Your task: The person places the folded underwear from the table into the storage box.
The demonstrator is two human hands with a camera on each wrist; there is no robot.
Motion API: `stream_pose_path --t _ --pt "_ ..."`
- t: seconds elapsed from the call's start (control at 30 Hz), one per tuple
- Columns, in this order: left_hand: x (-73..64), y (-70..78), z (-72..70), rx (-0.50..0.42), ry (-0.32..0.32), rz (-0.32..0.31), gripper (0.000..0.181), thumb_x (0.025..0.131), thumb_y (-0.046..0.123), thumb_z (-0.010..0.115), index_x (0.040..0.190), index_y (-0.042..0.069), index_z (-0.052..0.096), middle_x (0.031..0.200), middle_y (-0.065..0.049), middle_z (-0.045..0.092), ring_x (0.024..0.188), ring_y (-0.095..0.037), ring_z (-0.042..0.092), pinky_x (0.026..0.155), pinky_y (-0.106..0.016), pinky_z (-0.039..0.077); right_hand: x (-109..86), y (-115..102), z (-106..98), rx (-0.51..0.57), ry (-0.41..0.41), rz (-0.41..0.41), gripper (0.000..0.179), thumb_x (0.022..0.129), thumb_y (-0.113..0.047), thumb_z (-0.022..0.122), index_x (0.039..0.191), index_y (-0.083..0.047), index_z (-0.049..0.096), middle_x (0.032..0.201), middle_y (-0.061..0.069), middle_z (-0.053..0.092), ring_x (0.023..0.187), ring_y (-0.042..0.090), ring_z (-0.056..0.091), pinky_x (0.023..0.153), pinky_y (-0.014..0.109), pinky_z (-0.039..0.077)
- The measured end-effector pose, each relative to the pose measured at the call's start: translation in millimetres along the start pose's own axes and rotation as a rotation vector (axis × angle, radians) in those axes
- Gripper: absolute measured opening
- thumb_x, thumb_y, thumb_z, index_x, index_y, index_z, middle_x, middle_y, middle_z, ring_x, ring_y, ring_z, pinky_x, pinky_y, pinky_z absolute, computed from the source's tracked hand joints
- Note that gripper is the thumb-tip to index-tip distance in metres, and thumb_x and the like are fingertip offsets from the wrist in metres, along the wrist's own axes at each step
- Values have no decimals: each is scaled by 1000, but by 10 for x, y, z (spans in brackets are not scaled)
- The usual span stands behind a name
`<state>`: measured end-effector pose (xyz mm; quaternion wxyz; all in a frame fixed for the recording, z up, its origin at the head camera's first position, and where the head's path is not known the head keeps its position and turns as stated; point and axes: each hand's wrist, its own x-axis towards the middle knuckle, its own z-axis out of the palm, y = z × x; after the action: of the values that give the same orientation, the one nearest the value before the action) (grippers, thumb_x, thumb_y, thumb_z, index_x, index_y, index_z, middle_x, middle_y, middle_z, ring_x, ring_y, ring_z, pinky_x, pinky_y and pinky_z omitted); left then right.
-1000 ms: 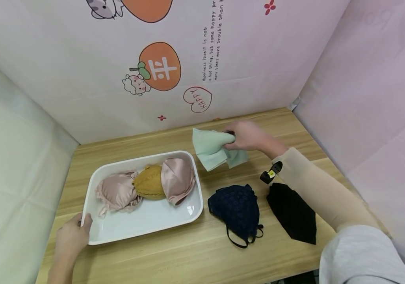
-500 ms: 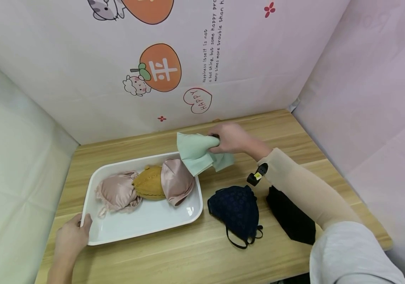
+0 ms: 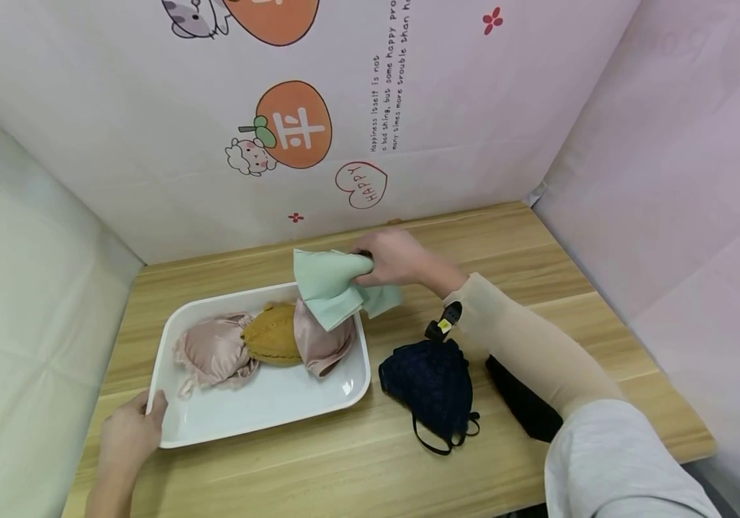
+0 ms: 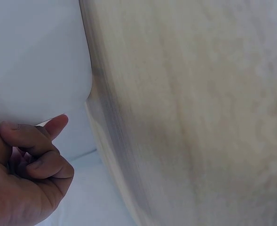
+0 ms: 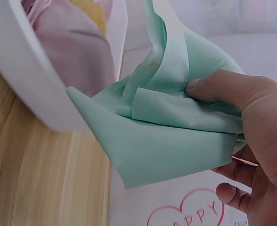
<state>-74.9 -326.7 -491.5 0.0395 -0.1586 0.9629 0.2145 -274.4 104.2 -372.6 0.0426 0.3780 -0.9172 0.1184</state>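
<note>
My right hand (image 3: 391,257) pinches a mint-green piece of thin folded fabric (image 3: 327,284) over the right end of a white tray (image 3: 260,421). In the right wrist view the thumb presses on the folds of this fabric (image 5: 171,150); its exact kind is unclear. Curled at the tray's left end, my left hand (image 3: 129,434) grips the rim, and the left wrist view shows its bent fingers against the white wall. Inside the tray lie a pink satin bra (image 3: 214,349), a mustard bra (image 3: 273,334) and another pink satin piece (image 3: 325,345), partly hidden by the green fabric.
A navy lace bra (image 3: 431,388) with thin straps lies on the wooden table (image 3: 292,475), right of the tray. Beyond it is a black fabric piece (image 3: 525,403), partly covered by my right arm. Printed cloth walls (image 3: 448,129) enclose the back and sides.
My right hand has carried the mint-green fabric leftward, from beside the tray to over its right end. The left hand and the tray have stayed in place.
</note>
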Motion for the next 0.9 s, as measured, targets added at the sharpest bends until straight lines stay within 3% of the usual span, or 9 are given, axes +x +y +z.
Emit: stream_pose_path --t 0.33,0.5,0.9 --pt "2 1 -3 2 8 14 51 99 32 33 120 -8 55 104 -30 64 89 -47 61 69 -52 47 166 -275 78 37 -8 -54 36 74 -42 72 101 -19 67 82 -9 62 70 9 51 64 27 43" --pt "-4 3 5 -5 9 8 51 100 32 33 120 -9 55 103 -30 65 86 -44 62 68 -50 47 228 -408 127 16 -7 -72 40 74 -43 72 105 -18 68 90 -9 66 74 7 55 68 27 47" --pt "-9 16 1 3 16 12 50 99 32 34 120 -8 55 101 -30 66 86 -46 62 69 -52 47 395 -827 289 5 -19 -104 35 75 -45 71 100 -21 67 86 -12 63 73 4 52 65 22 45"
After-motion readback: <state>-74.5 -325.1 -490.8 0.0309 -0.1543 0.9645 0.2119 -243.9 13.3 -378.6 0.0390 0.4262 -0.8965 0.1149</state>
